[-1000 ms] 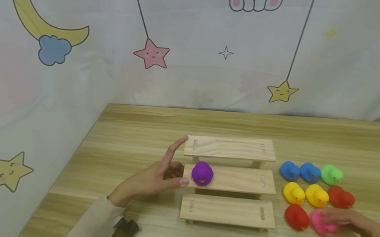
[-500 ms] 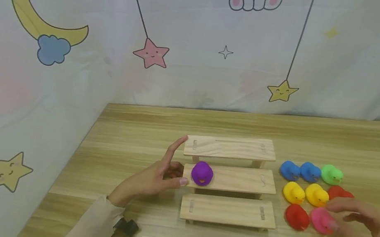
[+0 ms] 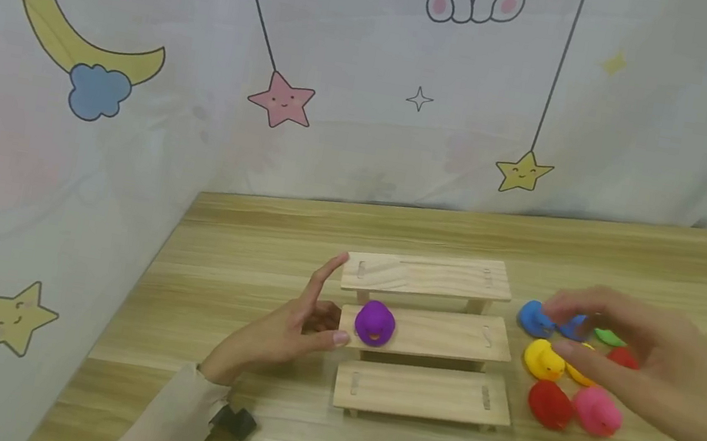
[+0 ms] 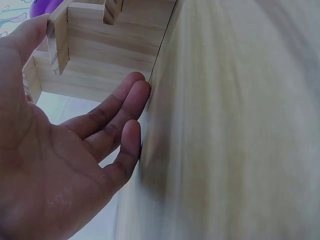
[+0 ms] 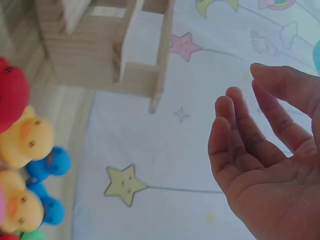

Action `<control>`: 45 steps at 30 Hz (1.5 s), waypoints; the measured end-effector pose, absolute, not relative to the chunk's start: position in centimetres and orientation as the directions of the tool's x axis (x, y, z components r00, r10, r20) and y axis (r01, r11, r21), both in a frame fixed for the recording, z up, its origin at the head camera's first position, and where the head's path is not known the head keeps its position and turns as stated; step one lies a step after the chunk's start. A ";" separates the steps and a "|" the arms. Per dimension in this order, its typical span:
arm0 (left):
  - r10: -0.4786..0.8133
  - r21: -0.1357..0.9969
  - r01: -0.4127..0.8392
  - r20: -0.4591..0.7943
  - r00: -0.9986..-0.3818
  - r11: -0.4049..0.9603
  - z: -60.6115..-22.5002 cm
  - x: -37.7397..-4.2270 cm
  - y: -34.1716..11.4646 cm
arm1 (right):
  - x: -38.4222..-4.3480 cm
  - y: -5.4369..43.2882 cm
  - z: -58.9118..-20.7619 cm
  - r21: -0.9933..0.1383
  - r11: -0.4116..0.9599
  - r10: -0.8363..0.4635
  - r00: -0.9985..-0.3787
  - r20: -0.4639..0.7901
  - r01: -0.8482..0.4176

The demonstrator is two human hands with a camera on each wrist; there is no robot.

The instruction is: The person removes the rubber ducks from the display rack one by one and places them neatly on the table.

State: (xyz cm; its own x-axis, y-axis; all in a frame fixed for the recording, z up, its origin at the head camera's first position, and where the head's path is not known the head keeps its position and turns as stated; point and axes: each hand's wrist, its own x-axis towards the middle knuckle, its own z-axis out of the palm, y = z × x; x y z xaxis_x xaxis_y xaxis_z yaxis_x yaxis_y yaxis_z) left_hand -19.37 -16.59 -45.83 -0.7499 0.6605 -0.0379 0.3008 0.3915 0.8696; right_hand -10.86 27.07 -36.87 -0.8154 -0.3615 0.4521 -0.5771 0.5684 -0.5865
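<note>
A three-step wooden stand (image 3: 423, 392) sits mid-table, with a purple rubber duck (image 3: 374, 323) at the left end of its middle step. My left hand (image 3: 279, 329) touches the stand's left end, index fingertip at the top step and thumb at the middle one. In the left wrist view, the remaining fingers of that hand (image 4: 55, 160) lie loosely bent near the tabletop. My right hand (image 3: 659, 365) is above the ducks on the right, nothing between its curved fingers, as the right wrist view of the hand (image 5: 275, 180) confirms. It partly covers the rear ducks.
Right of the stand are two blue ducks (image 3: 533, 318), two yellow ducks (image 3: 541, 359), a front red duck (image 3: 550, 404), a pink duck (image 3: 598, 410), a green duck (image 3: 610, 338) and another red duck (image 3: 623, 358). A patterned cloth (image 3: 351, 150) hangs behind the table.
My right hand has left the pink duck and moved up and left, over the rear ducks. The pink duck has shifted slightly beside the red one. My left hand stays at the stand.
</note>
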 end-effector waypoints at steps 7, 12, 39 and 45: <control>0.659 0.869 0.295 -0.047 -0.751 0.398 -45.9 -19.5 -16.4 | -11.7 24.2 -35.1 -0.647 0.539 -0.368 -0.841 0.396 -0.540; 0.669 0.863 0.323 -0.022 -0.743 0.388 -45.9 -19.4 -16.5 | -12.5 21.5 -34.1 -0.643 0.504 -0.398 -0.815 0.420 -0.577; 0.678 0.874 0.316 -0.019 -0.735 0.368 -45.8 -19.4 -16.6 | -14.9 11.2 -39.0 -0.688 0.389 -0.551 -0.753 0.359 -0.612; 0.675 0.877 0.312 -0.019 -0.737 0.365 -45.7 -19.4 -16.6 | -14.5 10.9 -39.0 -0.644 0.425 -0.531 -0.751 0.392 -0.636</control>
